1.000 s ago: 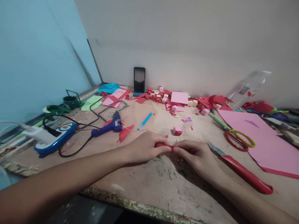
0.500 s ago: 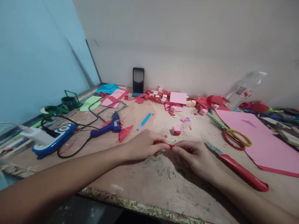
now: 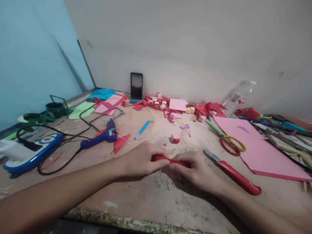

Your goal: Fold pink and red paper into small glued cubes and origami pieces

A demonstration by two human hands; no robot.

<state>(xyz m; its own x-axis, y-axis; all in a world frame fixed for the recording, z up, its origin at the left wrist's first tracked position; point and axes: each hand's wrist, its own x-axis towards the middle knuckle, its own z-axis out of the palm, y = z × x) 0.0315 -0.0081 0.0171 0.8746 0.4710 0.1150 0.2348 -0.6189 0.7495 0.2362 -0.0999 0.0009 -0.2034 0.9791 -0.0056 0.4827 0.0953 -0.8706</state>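
Both my hands rest on the worn wooden table, pinching one small red paper piece between them. My left hand grips its left end with closed fingers. My right hand holds the right end, fingers curled over it. Most of the red piece is hidden under my fingers. A small pink and red paper cube sits just beyond my hands. A red-handled knife lies right of my right hand.
A blue glue gun with a black cord, a blue pen, red-and-yellow scissors and a large pink sheet lie around. A phone leans on the wall behind several paper cubes and scraps. A blue-white device sits at left.
The view has swung right and down a little, so everything sits further left in the picture. My hands keep pinching the red piece in nearly the same spot on the table.
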